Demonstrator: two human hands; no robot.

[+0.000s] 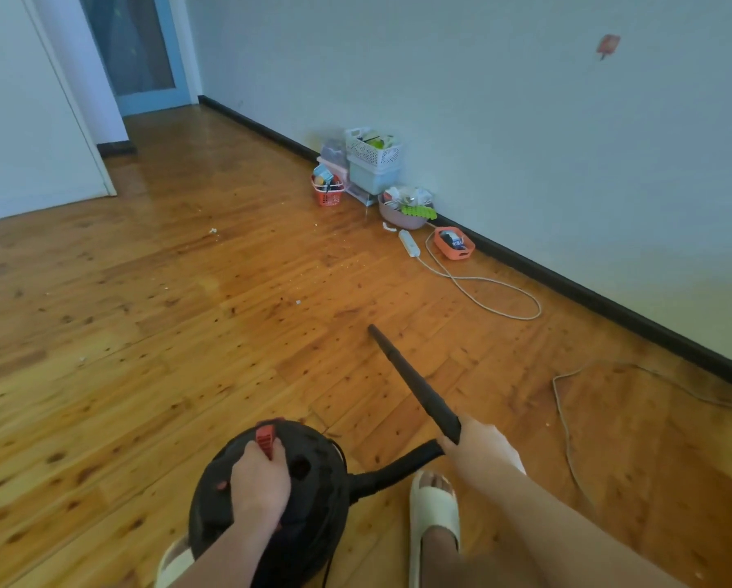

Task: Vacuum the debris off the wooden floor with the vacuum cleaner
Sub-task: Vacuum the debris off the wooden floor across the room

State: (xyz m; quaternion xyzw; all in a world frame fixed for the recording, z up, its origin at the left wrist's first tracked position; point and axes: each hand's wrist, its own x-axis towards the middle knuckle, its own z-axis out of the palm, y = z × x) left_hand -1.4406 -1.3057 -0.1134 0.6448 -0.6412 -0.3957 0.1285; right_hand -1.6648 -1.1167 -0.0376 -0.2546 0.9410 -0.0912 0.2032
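Presently, fingers of left hand (259,488) clench the handle atop the round black vacuum cleaner (313,498); right hand (481,449) grips its black tapered nozzle (411,377), tip well short of pale debris (213,231). White power strip (409,243) lies beyond.

No text, brand or number can be read anywhere. The small red sticker (608,45) on the pale wall (504,99) is too blurred.

The round black vacuum cleaner (313,481) with a red switch (265,439) is showing nearest, its black tube (415,384) pointing far-left over the wooden floor (143,375), white crumbs (213,231) lying scattered beyond.
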